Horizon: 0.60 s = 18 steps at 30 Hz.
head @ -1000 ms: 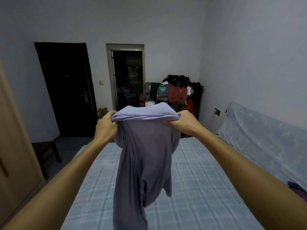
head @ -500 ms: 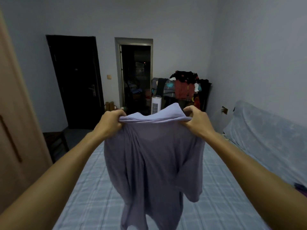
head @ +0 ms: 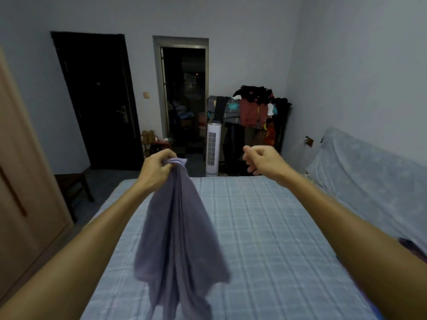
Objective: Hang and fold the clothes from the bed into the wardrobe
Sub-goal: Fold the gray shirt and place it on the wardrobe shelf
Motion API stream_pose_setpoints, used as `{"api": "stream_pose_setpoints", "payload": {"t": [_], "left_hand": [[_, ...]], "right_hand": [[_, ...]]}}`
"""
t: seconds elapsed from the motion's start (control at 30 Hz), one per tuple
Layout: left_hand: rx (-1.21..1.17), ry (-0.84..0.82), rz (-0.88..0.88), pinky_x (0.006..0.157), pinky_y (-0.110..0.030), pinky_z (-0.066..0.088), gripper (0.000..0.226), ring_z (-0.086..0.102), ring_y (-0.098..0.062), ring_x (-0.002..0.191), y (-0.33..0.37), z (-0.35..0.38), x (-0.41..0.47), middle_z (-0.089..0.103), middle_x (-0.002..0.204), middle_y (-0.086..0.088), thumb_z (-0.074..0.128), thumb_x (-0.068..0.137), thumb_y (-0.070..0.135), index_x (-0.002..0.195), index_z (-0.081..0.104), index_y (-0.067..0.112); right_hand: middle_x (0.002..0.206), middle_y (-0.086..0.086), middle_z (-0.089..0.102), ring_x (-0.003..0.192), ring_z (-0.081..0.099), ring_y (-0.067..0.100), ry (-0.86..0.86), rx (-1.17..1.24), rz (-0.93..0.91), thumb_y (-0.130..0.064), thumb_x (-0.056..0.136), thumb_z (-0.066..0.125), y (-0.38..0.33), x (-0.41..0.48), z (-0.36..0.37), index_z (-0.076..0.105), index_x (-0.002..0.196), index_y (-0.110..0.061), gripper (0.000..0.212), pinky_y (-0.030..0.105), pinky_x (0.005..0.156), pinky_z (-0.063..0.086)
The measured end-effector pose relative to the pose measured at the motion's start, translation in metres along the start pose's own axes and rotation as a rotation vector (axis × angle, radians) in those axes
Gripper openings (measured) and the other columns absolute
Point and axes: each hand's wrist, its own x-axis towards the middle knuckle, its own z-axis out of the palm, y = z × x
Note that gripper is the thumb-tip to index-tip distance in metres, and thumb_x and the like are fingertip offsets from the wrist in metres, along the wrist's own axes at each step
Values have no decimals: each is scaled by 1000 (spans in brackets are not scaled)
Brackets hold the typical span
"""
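Note:
A purple shirt (head: 178,239) hangs in folds above the bed (head: 265,239), which has a pale blue checked sheet. My left hand (head: 157,168) grips the shirt at its top edge, held out at arm's length. My right hand (head: 261,160) is out to the right of the shirt, apart from it, fingers curled and holding nothing. The wooden wardrobe (head: 20,181) stands along the left edge of the view, its door shut. A dark garment (head: 413,245) peeks out at the bed's right edge behind my right forearm.
A dark stool (head: 74,188) sits between wardrobe and bed. Beyond the bed's foot stand a white tower fan (head: 213,148) and a rack piled with clothes (head: 254,112). A dark door (head: 99,100) and an open doorway (head: 184,93) are in the far wall. A covered sofa (head: 369,176) lies right.
My right hand has let go of the shirt and moved away to the right. The shirt, spread between both hands before, now hangs bunched from my left hand alone.

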Motion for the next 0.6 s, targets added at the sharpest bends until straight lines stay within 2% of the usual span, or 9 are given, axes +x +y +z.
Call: {"api": "stream_pose_setpoints", "payload": {"t": [0.07,0.13,0.27,0.37,0.43,0.5,0.53,0.57,0.6], "left_hand": [[-120,-73,34,68,-24,46,20,60,-13,82,12,4,3,65,84,5,57,88,3,85,67,21],[-261,-169,42,69,-25,50,25,61,-8,80,24,5,3,67,81,10,55,91,3,84,69,22],[-483,-301,28,71,-34,54,21,65,-14,79,40,-3,-1,69,80,2,51,95,5,90,69,14],[-641,-401,-38,64,-27,53,12,64,-12,72,46,-15,-4,69,77,1,56,91,17,92,68,18],[-775,-473,-85,63,-26,53,10,63,-12,71,43,-21,-3,68,79,1,63,81,30,86,69,23],[-919,-537,-73,62,-25,52,16,61,-13,71,37,-24,-1,65,79,-1,71,74,37,83,68,23],[-992,-552,-68,62,-25,52,20,60,-13,71,36,-25,1,64,80,-1,75,72,38,83,68,23],[-1069,-551,-68,62,-25,53,22,61,-14,71,34,-25,2,64,81,-2,79,70,37,83,68,23],[-1148,-539,-72,61,-25,54,24,62,-14,70,32,-23,3,65,81,-3,82,67,35,83,68,24]], "right_hand": [[82,3,66,69,63,13,-85,-48,1,-39,97,47,3,-2,18,68,88,-15,33,33,68,53],[93,1,68,79,65,11,-115,-118,-54,-36,94,55,8,0,35,67,106,-18,24,32,74,53],[123,-1,59,110,57,12,-135,-149,-238,-16,89,64,4,7,55,45,138,-29,55,30,95,48],[139,-1,45,124,45,17,-221,-248,-388,-4,85,64,-8,16,63,29,145,-37,77,33,101,45],[138,-1,37,125,42,19,-218,-243,-459,-5,83,67,-18,20,68,24,148,-35,84,34,101,44],[136,1,32,123,40,18,-189,-125,-414,-15,79,74,-31,19,69,17,150,-32,92,30,97,44],[137,1,33,122,40,15,-230,-20,-343,-19,77,76,-36,18,67,14,150,-32,96,27,93,45],[137,-1,39,120,45,14,-328,106,-251,-22,76,77,-39,17,65,15,150,-32,96,26,90,46],[134,-1,48,118,52,16,-475,220,-155,-21,78,75,-39,17,64,23,148,-28,87,29,89,48]]}}
